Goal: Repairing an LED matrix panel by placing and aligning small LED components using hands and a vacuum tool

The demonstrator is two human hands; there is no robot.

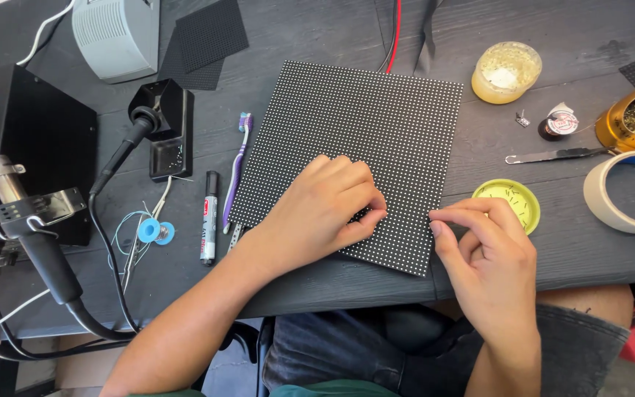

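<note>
A square black panel [361, 132] studded with rows of small dots lies flat on the dark wooden table [317, 29]. My left hand [325, 209] rests on the panel's near edge, fingers curled with the tips pinched together on the surface. My right hand [490, 254] hovers at the panel's right near corner, thumb and forefinger pinched together; whether a tiny part sits between them I cannot tell. A small yellow-green lid [510, 197] holding tiny dark bits lies just beyond my right hand.
Left of the panel lie a purple toothbrush [235, 173], a marker pen [209, 220] and a blue solder spool [153, 231]. A soldering iron stand [163, 125] and hot-air tool [23, 213] sit at left. Tweezers [553, 155], a tape roll [626, 192] and jars stand at right.
</note>
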